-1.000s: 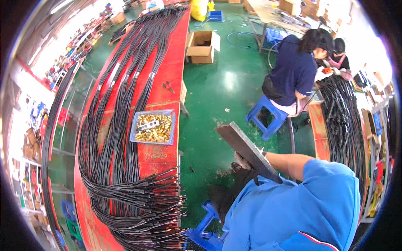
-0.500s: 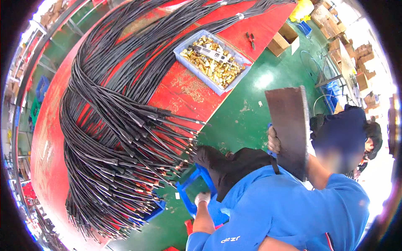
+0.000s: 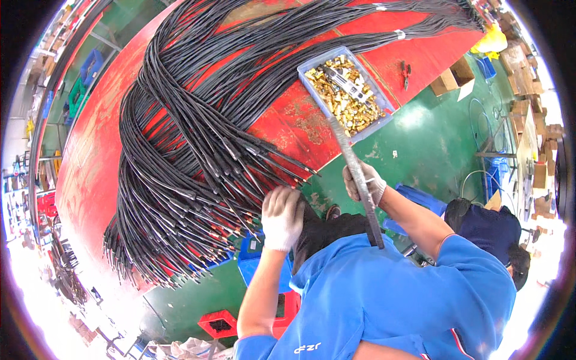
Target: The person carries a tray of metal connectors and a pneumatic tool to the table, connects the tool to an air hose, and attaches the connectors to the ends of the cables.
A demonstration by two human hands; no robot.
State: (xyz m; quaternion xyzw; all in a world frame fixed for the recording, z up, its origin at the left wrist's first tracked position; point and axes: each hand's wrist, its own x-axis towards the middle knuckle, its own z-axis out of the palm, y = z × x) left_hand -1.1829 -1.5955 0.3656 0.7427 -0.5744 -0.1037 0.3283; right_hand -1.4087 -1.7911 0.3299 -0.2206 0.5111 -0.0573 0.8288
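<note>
My right hand [image 3: 367,183], in a pale work glove, is closed around a dark flat panel [image 3: 355,165]. The panel is tilted so that mostly its long, rough grey edge shows, and its upper end overlaps the view of the bin. My left hand [image 3: 282,219], also gloved, is at the table's front edge, fingers extended, beside the stripped ends of a big bundle of black cables [image 3: 198,150]. Whether it touches any cable I cannot tell. The cables fan over the red table [image 3: 90,174], their ends hanging past its edge.
A blue-grey bin [image 3: 373,130] of brass-coloured fittings, with a tool on top, stands on the table. Pliers [image 3: 406,76] lie to its right. Blue plastic stool [image 3: 252,273] and red crates [image 3: 217,324] stand below. Another person [image 3: 489,231] is at the right; a cardboard box [image 3: 445,83] sits behind.
The panel has turned from broad face to edge-on and shifted left. My left hand has risen from beside the blue stool to the cable ends. The view has shifted too.
</note>
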